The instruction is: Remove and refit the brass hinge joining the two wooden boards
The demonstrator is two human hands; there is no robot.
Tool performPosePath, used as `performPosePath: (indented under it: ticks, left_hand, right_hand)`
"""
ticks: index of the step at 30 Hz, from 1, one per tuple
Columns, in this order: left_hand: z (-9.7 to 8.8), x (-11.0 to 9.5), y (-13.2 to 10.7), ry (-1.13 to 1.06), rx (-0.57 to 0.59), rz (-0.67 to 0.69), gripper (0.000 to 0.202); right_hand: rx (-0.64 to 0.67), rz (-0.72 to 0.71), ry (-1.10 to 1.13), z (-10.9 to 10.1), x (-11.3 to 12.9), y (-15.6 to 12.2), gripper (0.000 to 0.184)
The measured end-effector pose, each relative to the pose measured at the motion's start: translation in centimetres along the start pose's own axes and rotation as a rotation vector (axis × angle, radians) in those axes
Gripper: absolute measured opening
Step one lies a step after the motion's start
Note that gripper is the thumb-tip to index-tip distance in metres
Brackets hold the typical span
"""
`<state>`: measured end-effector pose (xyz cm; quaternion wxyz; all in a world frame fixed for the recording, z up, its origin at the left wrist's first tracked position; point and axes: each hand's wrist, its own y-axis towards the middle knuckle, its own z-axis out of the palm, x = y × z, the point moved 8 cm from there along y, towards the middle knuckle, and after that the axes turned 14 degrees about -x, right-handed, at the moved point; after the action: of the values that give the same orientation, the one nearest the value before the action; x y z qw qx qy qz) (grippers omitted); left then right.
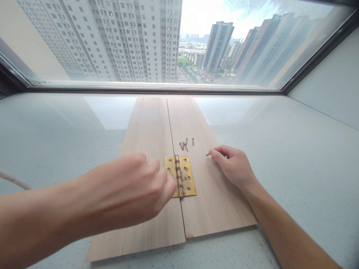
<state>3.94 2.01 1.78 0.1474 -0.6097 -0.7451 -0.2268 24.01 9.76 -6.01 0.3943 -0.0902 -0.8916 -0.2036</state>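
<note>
Bright daylight through the window (179,45), hazy glare on the sill (280,149), wide-angle bending at edges

The hinge (180,175) is yellow brass-like metal, glossy but scuffed and spotted. The two boards (157,149) are pale wood with fine straight grain and a matt finish; the screws (184,145) on them are dull dark metal. The sill (294,149) looks like smooth, speckled stone with a soft sheen.
</note>
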Motion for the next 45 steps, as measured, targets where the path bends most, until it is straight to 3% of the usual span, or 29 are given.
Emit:
performPosePath:
  ticks: [3,5,9,12,15,18,22,27,30,40,45]
  left_hand:
    - [0.5,-0.4,0.4,-0.032,0.060,0.038,0.020]
    - [0.9,-0.2,0.5,-0.085,0.116,-0.005,0.022]
    - [2.3,1.0,-0.1,-0.197,0.275,-0.233,0.019]
    - [3.2,1.9,-1.1,-0.260,0.372,-0.449,0.037]
    - [3.4,2.1,-1.6,-0.247,0.413,-0.526,0.040]
    - [2.4,1.6,-0.5,-0.208,0.330,-0.427,0.017]
    - [0.2,0.2,1.5,-0.195,0.127,-0.203,0.026]
    - [-0.8,-1.1,2.4,-0.061,0.044,0.075,0.012]
    - [-0.9,-1.1,2.6,-0.050,0.009,0.133,0.013]
    - [0.2,-0.7,2.7,-0.106,0.022,0.113,0.021]
    - [1.4,-0.4,3.1,-0.015,0.263,0.047,0.020]
  right_hand:
    - [0.003,0.007,0.003,0.1,0.0,0.0,0.025]
    - [0.001,0.011,0.006,0.1,0.0,0.0,0.025]
    - [0.002,0.020,-0.006,0.2,-0.2,-0.1,0.025]
    - [0.004,0.021,-0.016,0.2,-0.2,-0.1,0.026]
    - [0.012,0.017,-0.022,0.3,-0.2,-0.2,0.026]
    - [0.017,0.011,-0.022,0.4,-0.2,-0.2,0.027]
    - [0.016,0.008,-0.015,0.5,-0.2,-0.2,0.027]
    - [0.015,0.000,0.004,0.5,-0.1,-0.2,0.027]
    - [0.007,0.011,0.013,0.4,-0.2,-0.2,0.027]
    - [0.005,0.020,0.021,0.4,-0.2,-0.2,0.027]
    - [0.008,0.022,0.021,0.3,-0.3,-0.2,0.027]
